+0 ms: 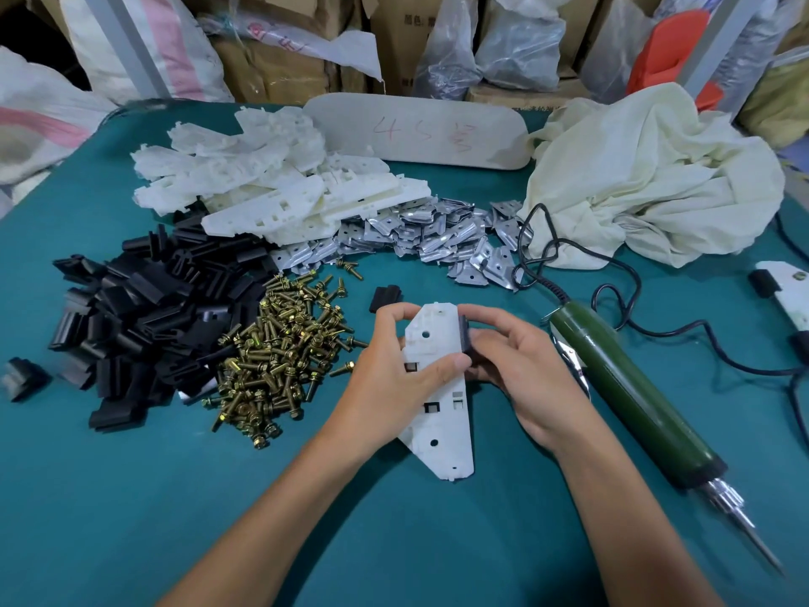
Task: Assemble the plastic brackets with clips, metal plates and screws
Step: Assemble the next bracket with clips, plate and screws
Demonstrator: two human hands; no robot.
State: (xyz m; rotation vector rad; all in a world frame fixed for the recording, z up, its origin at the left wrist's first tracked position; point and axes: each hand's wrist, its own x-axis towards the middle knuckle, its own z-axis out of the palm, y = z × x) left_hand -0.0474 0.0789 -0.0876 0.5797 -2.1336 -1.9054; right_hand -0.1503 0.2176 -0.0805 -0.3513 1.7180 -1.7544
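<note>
A white plastic bracket [440, 414] is held upright over the green table between both hands. My left hand [389, 383] grips its left edge, thumb across the front. My right hand [521, 365] presses a black clip [464, 337] onto the bracket's upper right edge. One loose black clip [385, 297] lies just beyond the hands. Supplies lie behind: a heap of white brackets [271, 177], black clips [144, 317], brass screws [280, 357] and metal plates [420, 234].
A green electric screwdriver [630, 396] with a black cord lies on the right, tip toward me. A crumpled cream cloth [656, 177] and a grey board [416, 129] sit at the back. A finished bracket [788, 295] lies at the right edge. Sacks and boxes stand behind the table.
</note>
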